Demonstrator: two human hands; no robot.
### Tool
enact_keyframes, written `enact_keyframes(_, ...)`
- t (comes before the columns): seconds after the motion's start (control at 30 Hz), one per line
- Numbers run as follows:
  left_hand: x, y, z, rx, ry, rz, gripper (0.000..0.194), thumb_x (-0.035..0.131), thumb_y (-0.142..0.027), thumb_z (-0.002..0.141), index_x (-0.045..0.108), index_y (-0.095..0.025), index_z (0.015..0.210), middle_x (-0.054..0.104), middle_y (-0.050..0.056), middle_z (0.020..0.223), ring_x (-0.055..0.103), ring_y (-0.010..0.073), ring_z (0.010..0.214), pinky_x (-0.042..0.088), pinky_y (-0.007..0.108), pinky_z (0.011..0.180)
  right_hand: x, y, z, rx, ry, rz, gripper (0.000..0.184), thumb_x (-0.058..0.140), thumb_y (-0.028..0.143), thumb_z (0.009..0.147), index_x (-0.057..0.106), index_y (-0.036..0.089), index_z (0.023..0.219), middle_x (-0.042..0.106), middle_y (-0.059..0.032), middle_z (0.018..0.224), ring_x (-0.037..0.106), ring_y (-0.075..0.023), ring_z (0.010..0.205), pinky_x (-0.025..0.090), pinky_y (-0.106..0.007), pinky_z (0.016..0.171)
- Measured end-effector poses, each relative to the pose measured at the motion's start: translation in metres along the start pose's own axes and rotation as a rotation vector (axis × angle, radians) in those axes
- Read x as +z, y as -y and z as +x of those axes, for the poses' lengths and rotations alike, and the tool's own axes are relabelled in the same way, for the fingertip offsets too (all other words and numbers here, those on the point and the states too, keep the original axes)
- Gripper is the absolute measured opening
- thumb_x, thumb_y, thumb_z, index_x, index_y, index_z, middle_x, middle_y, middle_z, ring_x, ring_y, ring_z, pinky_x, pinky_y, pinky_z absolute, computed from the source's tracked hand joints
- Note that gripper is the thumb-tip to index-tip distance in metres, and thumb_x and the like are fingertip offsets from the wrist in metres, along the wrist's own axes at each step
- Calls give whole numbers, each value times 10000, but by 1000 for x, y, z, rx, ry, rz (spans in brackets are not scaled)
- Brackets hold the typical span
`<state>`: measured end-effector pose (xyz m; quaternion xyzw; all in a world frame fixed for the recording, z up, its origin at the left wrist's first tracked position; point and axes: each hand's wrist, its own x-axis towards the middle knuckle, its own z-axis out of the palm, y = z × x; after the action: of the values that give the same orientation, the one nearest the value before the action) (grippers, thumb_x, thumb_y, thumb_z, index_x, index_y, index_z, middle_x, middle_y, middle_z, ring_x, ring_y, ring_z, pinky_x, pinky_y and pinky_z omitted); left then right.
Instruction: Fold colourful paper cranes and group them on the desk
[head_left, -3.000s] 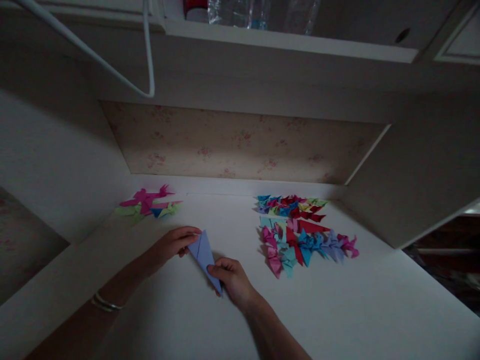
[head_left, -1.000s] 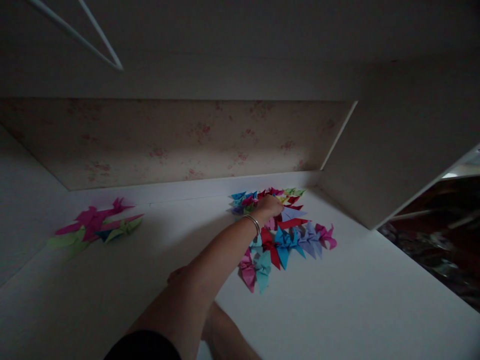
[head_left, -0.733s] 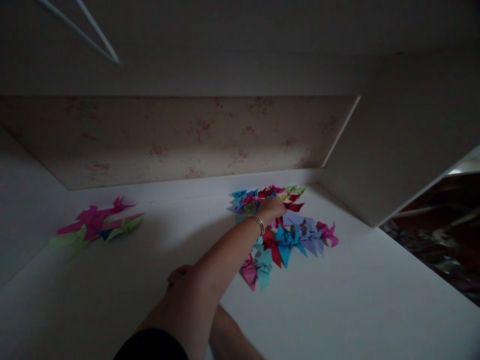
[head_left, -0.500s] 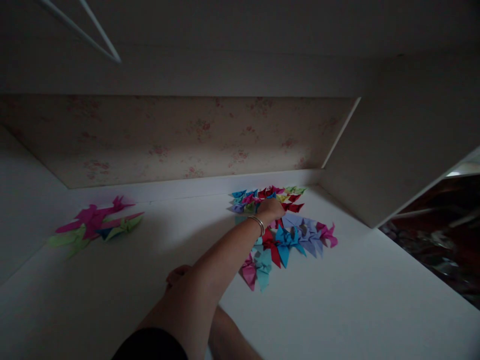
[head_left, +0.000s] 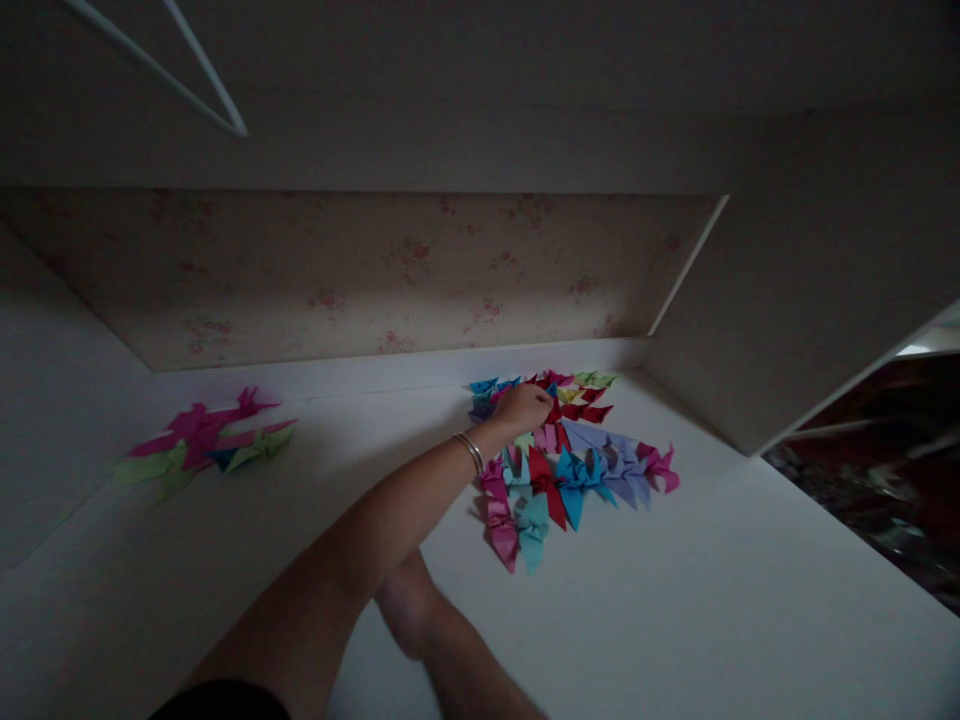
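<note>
My left hand (head_left: pixel 523 406), with bracelets at the wrist, reaches over a cluster of colourful folded paper cranes on a white surface. Its fingers are curled down among the back rows, beside a red crane; what they hold, if anything, is hidden. In front of it lie a blue crane (head_left: pixel 576 478), lavender cranes (head_left: pixel 624 472), a magenta crane (head_left: pixel 660 466), a light teal crane (head_left: pixel 533 530) and a pink crane (head_left: pixel 502 530). My right hand (head_left: pixel 409 600) is low, near the front, under the left forearm, which covers its fingers.
Further left, magenta cranes (head_left: pixel 196 432) and green cranes (head_left: pixel 259 448) lie in a separate group. A floral back panel (head_left: pixel 412 270) and white side wall (head_left: pixel 810 270) enclose the surface. A white hanger-like shape (head_left: pixel 217 100) hangs at upper left. Dark clutter (head_left: pixel 877 480) shows beyond the right edge.
My left hand has shifted slightly left, its forearm lower, uncovering more cranes. My right hand has drawn back toward me, from left of the left forearm to beneath it.
</note>
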<state>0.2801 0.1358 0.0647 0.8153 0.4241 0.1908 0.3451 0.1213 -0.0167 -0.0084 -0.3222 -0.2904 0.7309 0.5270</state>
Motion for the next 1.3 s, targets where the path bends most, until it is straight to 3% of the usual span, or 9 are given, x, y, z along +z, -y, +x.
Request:
enact_keyframes(0.13,-36,27,-45,110,-95,-32,266,491,-259,805,741,-173,839,719,24,854,624,147,794,437,198,715,-1,-5,6,-9,-6,-17,124,565,203,686,655,130,728,589,-5,572,477,-97,484,367,-224,495)
enact_keyframes(0.2,-55,43,-78,92,-204,-98,267,493,-279,809,731,-175,869,717,26,862,619,142,764,444,200,703,-2,-8,8,-10,9,-22,110,538,173,654,636,135,687,566,5,552,468,-91,472,360,-218,489)
enact_keyframes(0.4,-105,103,-192,-195,-426,-329,324,524,-421,791,679,-173,932,658,1,722,489,102,489,386,204,472,-2,-4,6,1,-5,-73,163,551,148,638,679,130,738,461,55,472,332,-59,410,211,-212,420)
enact_keyframes(0.5,-114,137,-243,-312,-480,-395,321,555,-437,762,670,-172,902,644,-2,721,457,90,461,342,202,432,0,0,3,55,-37,-63,170,627,197,645,694,144,792,398,82,425,249,-55,392,134,-230,419)
enact_keyframes(0.63,-108,171,-292,-420,-486,-484,331,585,-453,724,671,-164,861,607,-7,658,436,88,440,306,206,415,2,0,-2,82,-59,-119,160,715,248,635,706,162,769,415,74,455,242,-58,426,125,-239,447)
enact_keyframes(0.87,-103,174,-313,-446,-442,-572,411,544,-523,743,679,-163,888,593,8,685,457,107,482,332,216,447,1,-9,-6,1,-76,-293,189,757,329,644,734,174,749,474,29,523,251,-75,475,163,-251,495)
enact_keyframes(1.07,-101,169,-310,-315,-413,-404,371,483,-488,777,703,-191,810,659,30,712,597,199,708,451,270,669,9,-18,-1,-51,-171,-370,211,691,372,703,707,186,803,473,37,510,295,-87,452,185,-245,460)
enact_keyframes(1.17,-100,172,-309,-290,-395,-399,319,472,-412,782,694,-183,793,670,29,733,598,199,714,449,269,676,22,-17,22,-129,-79,-546,180,627,348,747,693,183,777,554,10,584,438,-117,517,307,-248,505)
enact_keyframes(1.3,-100,178,-309,-334,-451,-411,300,458,-379,791,676,-173,803,644,22,700,589,183,673,443,265,641,52,-8,78,-248,-47,-818,176,576,269,757,701,189,852,664,-36,826,583,-181,754,426,-309,719)
